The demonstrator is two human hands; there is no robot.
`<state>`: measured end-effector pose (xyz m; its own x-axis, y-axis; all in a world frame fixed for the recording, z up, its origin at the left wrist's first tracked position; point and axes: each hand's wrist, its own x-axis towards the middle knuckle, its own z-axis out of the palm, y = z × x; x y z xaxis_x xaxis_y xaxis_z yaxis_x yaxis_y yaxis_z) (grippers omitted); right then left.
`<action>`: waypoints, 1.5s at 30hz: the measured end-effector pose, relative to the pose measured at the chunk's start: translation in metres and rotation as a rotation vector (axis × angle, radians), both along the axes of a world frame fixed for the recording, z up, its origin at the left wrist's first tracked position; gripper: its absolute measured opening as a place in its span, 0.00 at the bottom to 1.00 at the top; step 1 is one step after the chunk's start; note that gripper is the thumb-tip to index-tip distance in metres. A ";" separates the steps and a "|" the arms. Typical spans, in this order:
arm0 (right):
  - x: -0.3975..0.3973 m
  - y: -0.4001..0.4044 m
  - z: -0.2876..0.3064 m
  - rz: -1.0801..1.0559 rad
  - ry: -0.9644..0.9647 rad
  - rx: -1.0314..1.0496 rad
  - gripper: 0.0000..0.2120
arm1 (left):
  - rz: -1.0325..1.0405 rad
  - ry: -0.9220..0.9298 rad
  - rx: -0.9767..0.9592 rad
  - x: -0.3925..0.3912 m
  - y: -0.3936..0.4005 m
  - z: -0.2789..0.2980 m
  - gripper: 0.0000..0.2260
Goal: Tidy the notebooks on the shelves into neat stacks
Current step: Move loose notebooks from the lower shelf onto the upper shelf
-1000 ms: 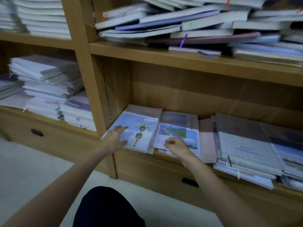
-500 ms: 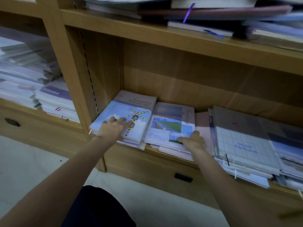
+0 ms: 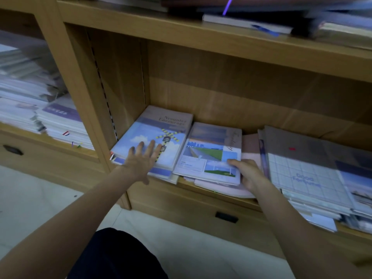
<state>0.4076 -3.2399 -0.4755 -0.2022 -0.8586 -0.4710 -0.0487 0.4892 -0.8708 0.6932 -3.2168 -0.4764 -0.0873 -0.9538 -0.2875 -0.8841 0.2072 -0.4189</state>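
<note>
A blue sky-cover notebook [image 3: 159,131] with a yellow-black crossing sign tops a small stack at the left end of the low shelf [image 3: 221,195]. My left hand [image 3: 142,160] lies flat on it, fingers spread. Beside it lies a notebook with a green field picture [image 3: 209,154] on a loose pile with pink sheets [image 3: 250,146] under it. My right hand [image 3: 248,174] grips that pile's right front corner, thumb on top, fingers hidden below. To the right sits a stack topped by a grid-pattern notebook [image 3: 302,174].
The shelf's left wooden upright [image 3: 80,93] stands close to the sky notebook. Tall white stacks [image 3: 40,117] fill the neighbouring bay. More notebooks [image 3: 261,19] lie jumbled on the shelf above. Drawer fronts [image 3: 225,217] and a pale floor [image 3: 50,198] are below.
The view has come closer to the low shelf. My left hand stays flat on the sky notebook. My right hand slid from the field notebook's front edge to its right front corner.
</note>
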 end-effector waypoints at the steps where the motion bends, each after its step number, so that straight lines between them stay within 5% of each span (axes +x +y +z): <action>1: 0.001 0.000 -0.001 0.007 0.020 -0.005 0.16 | 0.011 -0.011 -0.027 -0.001 0.002 -0.004 0.49; 8: 0.016 0.001 -0.002 0.097 0.287 -0.206 0.22 | 0.037 0.175 -0.056 0.012 -0.011 0.001 0.43; 12: 0.020 -0.007 -0.006 0.031 0.161 -0.208 0.28 | 0.055 0.215 -0.067 0.014 -0.010 -0.002 0.41; 22: 0.008 -0.005 0.007 -0.147 -0.174 -0.126 0.20 | 0.226 0.274 -0.065 -0.013 -0.004 -0.005 0.39; 32: 0.025 -0.004 0.025 -0.060 0.293 -0.356 0.21 | 0.049 0.442 -0.117 -0.037 0.015 -0.003 0.31; 45: -0.096 0.010 0.082 -0.268 0.400 -0.336 0.09 | -0.234 0.270 -0.019 -0.091 -0.007 -0.003 0.27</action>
<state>0.3111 -3.2296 -0.3939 -0.5387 -0.8422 -0.0243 -0.3182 0.2301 -0.9197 0.6019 -3.2238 -0.4792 -0.3746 -0.9039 -0.2066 -0.8928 0.4118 -0.1826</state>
